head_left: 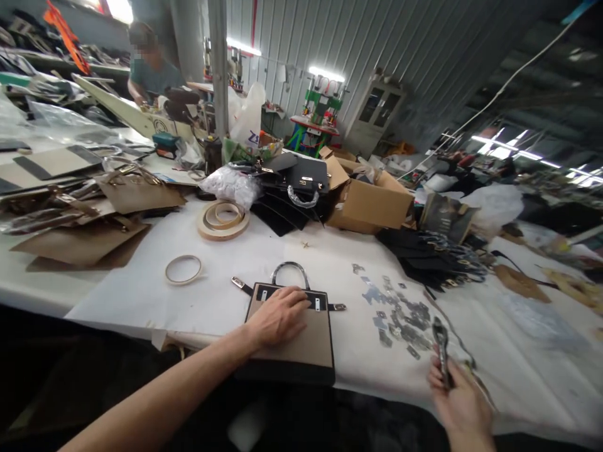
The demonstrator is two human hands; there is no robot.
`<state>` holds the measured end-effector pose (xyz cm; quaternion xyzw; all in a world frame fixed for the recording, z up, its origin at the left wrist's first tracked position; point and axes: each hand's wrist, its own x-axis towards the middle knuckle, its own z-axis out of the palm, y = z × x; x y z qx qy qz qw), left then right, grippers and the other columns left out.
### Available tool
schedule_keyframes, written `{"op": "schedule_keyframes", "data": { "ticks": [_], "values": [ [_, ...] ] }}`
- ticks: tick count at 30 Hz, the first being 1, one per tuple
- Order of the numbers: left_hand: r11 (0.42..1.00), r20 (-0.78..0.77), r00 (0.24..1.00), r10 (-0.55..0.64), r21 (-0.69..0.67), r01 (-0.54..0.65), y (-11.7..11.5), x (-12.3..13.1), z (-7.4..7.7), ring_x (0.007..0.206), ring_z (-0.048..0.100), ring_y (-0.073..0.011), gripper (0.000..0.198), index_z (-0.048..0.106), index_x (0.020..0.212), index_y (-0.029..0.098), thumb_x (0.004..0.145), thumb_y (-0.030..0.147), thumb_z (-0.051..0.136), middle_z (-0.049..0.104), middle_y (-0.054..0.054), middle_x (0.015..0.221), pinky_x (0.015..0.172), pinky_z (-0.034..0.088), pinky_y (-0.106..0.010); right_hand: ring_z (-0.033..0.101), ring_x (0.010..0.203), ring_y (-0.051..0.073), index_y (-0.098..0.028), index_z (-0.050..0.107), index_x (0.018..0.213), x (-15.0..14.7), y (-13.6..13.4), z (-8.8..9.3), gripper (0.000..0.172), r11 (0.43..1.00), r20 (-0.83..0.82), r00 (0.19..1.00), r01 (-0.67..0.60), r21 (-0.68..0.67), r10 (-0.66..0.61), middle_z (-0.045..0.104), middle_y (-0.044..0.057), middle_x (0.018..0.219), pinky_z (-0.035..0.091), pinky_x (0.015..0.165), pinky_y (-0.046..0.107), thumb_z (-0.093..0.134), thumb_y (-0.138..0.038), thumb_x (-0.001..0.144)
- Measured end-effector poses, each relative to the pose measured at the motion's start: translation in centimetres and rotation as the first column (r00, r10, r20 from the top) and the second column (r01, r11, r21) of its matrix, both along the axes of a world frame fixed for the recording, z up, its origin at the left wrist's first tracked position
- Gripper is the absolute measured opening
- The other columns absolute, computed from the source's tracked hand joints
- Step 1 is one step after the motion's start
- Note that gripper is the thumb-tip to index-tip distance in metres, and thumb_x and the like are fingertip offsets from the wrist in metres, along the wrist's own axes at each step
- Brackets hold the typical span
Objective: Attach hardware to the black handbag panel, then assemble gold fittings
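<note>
A beige and black handbag (306,339) lies flat at the table's front edge, its dark handle (290,265) pointing away from me. Two straps with metal fittings stick out at its sides, and two silver plates show near its top. My left hand (281,314) rests palm down across the upper part of the bag, fingers laid out on it. To the right, my right hand (459,389) is closed round a pair of pliers (441,348), jaws upward. Many small metal plates (400,311) are scattered between the bag and the pliers.
Rolls of tape (223,220) and a tape ring (183,270) lie at the left. Brown bag pieces (85,245) are stacked further left. Black bags (296,176), an open cardboard box (372,201) and black pieces (424,254) stand behind. A co-worker (153,69) is at the back left.
</note>
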<state>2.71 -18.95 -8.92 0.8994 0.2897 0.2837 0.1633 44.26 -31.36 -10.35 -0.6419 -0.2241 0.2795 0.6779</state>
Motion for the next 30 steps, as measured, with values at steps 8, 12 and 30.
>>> {"op": "schedule_keyframes", "data": {
  "ticks": [8,12,30],
  "values": [
    [1.000,-0.117,0.993,-0.005,0.024,0.008,1.5,2.7,-0.6,0.127,0.052,-0.0329,0.034,0.063,0.128,0.025,0.095,0.037,0.063,0.060,-0.010,0.138,0.108,0.042,-0.051,0.045,0.057,0.005,-0.021,0.068,0.102,-15.0,5.6,2.4,0.032,0.955,-0.197,0.952,-0.187,0.229,0.234,0.044,-0.007,0.071,0.037,0.046,0.015,0.078,-0.044,0.083],
    [1.000,-0.143,0.990,0.012,0.029,-0.007,1.5,3.1,-0.6,0.126,0.051,-0.0326,0.030,0.063,0.126,0.025,0.098,0.035,0.058,0.061,-0.010,0.136,0.107,0.041,-0.051,0.043,0.055,0.005,-0.021,0.059,0.087,-18.4,9.7,3.3,0.029,0.907,-0.228,0.896,-0.316,0.276,0.382,0.046,-0.007,0.073,0.034,0.046,0.018,0.078,-0.042,0.082],
    [0.998,-0.222,0.974,0.050,0.053,-0.040,2.0,3.6,-1.5,0.131,0.048,-0.0295,0.034,0.063,0.126,0.025,0.097,0.040,0.057,0.060,-0.006,0.141,0.109,0.038,-0.046,0.013,0.039,0.006,-0.021,0.032,0.062,-21.1,12.5,2.7,0.046,0.839,-0.209,0.941,-0.120,0.531,0.266,0.023,-0.012,0.049,0.012,0.039,0.024,0.058,-0.035,0.098]
  ]
}}
